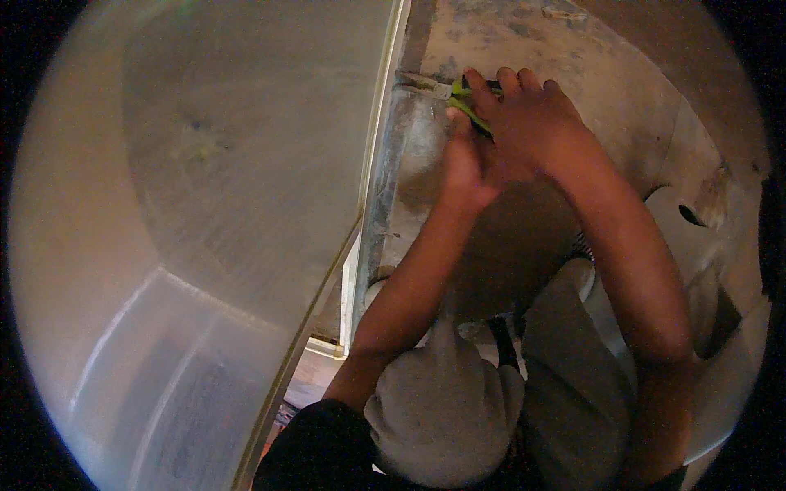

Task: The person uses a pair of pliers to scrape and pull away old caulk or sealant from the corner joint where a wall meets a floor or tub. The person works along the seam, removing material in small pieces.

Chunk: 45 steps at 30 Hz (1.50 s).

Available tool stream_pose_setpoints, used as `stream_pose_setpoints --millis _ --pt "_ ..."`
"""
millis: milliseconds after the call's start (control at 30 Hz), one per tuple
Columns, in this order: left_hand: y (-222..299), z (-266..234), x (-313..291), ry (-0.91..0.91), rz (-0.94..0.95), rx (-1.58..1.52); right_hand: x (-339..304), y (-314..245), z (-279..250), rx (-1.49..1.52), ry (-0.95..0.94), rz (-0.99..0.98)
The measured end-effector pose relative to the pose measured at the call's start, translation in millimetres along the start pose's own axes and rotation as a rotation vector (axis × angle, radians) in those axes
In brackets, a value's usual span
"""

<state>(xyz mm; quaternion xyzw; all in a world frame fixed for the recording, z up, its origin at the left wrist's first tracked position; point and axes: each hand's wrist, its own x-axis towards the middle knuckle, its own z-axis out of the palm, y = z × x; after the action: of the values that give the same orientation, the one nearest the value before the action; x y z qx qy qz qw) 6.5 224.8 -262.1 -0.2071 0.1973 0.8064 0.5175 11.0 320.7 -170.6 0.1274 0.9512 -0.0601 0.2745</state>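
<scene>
A pair of pliers [440, 87] with green and black handles lies level across the upper middle, its metal jaws pointing left. Those jaws reach the grey strip along the edge of the board; whether they grip anything there is too blurred to tell. My right hand [536, 123] is wrapped over the handles from above. Below it, my left hand [468, 164] is closed around the lower handle, its thumb near the pivot. The two hands overlap, so most of the handles and several fingers are hidden.
A large, cloudy glass-like panel [262, 164] with a pale metal edge fills the left side. Behind the hands is a stained, worn board [508, 49]. My bent legs in grey trousers [446, 409] are below. A pale curved object with a dark hole [675, 209] stands at the right.
</scene>
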Motion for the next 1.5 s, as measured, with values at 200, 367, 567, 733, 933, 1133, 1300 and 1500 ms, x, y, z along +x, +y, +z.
stream_pose_setpoints --millis 200,367,567,733,933,1133,1300,1500 --pt "-1 16 -3 0.028 -0.005 0.052 -6 -7 8 -0.231 0.212 0.119" --pt "-2 19 -5 0.017 -0.011 0.075 -2 -8 15 -0.259 0.182 0.169" --pt "-11 15 -1 0.048 0.006 0.085 5 12 35 -0.151 0.333 0.046" --pt "-10 33 -3 0.062 0.004 0.086 -2 10 25 -0.111 0.356 0.024" --pt "-11 25 -2 0.066 0.041 0.093 -3 5 22 -0.020 0.361 0.034" --pt "-23 -2 6 0.043 0.034 0.078 -13 21 40 0.286 0.091 0.038" --pt "-13 -24 8 0.140 -0.060 0.269 -7 17 82 0.767 0.092 0.078" --pt "-20 -26 10 0.110 -0.216 0.204 -33 11 75 0.827 0.111 0.126"
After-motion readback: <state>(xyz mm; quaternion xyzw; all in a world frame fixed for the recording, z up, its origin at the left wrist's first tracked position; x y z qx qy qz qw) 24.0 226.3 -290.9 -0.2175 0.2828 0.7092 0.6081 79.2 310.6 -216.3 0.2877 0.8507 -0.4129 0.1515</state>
